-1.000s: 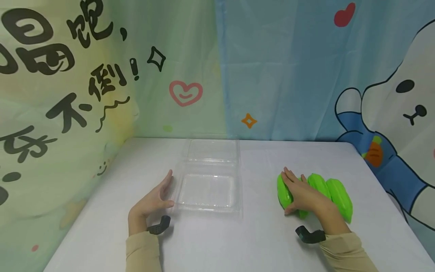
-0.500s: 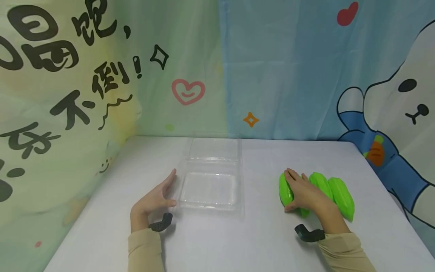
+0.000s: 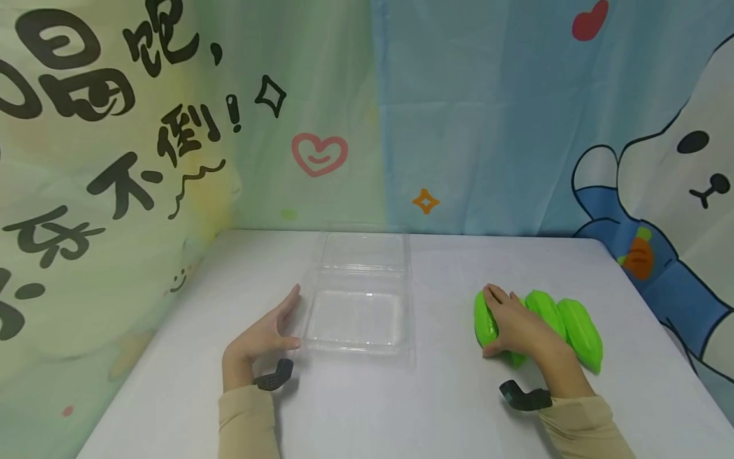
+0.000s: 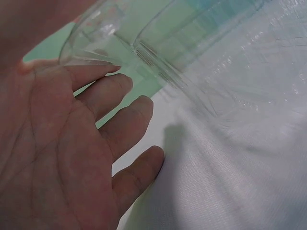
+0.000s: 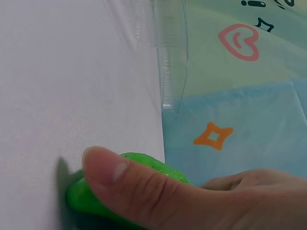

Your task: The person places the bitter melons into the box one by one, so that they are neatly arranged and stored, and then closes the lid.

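Note:
My left hand (image 3: 260, 341) stands at the left side of a clear plastic clamshell box (image 3: 355, 347), fingers apart, thumb near its front corner. In the left wrist view, the fingers (image 4: 129, 117) curve loosely beside the transparent rim (image 4: 158, 69), with nothing in the palm. My right hand (image 3: 518, 325) grips the leftmost of several bright green, glossy, elongated pieces that look like toy vegetables. Its thumb lies over that green piece (image 5: 88, 199) in the right wrist view; the far fingers are mostly hidden. Two more green pieces (image 3: 580, 335) lie to the right, and another is partly under the hand.
The box lies unfolded on the white tablecloth (image 3: 367, 408), its lid (image 3: 364, 252) toward the back. A printed curtain (image 3: 447, 115) hangs behind the table's far edge. Each wrist wears a small black device (image 3: 524, 396).
The head view has shifted slightly, moving the whole scene a little to the right. Both hands keep nearly the same places beside the box and on the green piece.

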A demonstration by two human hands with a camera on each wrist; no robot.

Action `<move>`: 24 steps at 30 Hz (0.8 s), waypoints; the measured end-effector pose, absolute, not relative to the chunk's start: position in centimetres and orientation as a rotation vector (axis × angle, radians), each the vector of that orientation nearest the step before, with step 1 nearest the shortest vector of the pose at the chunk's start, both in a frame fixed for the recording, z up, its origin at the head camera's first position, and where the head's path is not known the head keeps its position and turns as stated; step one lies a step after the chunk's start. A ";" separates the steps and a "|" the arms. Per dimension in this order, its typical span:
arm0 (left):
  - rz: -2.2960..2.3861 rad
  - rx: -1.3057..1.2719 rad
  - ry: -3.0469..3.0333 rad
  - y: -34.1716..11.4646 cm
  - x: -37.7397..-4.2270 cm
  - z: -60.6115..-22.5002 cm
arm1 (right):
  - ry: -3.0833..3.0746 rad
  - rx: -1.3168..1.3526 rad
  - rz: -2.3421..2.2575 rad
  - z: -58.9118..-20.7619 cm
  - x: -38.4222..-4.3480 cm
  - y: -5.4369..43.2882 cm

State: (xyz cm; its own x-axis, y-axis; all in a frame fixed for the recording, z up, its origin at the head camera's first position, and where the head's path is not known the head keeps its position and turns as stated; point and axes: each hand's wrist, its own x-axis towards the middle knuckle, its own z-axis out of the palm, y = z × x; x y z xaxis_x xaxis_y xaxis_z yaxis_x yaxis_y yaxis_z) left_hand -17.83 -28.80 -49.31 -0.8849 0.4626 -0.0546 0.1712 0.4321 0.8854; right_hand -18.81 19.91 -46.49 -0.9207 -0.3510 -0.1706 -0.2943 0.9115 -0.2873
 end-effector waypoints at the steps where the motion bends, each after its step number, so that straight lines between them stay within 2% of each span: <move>1: 1.430 0.535 2.403 -28.8 -17.8 -49.3 | 2.857 -0.489 -0.382 -46.5 -18.8 19.9; 24: 1.463 0.526 2.372 -28.8 -18.1 -49.5 | 2.925 -0.589 -0.538 -46.1 -18.8 19.4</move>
State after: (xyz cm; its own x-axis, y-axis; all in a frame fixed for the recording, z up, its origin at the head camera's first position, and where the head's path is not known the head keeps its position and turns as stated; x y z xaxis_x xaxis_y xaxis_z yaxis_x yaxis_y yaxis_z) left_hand -18.07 -28.78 -49.51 -0.8866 0.4579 -0.0646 0.1479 0.4130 0.8986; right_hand -18.84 19.41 -46.10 -0.9187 -0.3933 -0.0366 -0.3545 0.8618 -0.3628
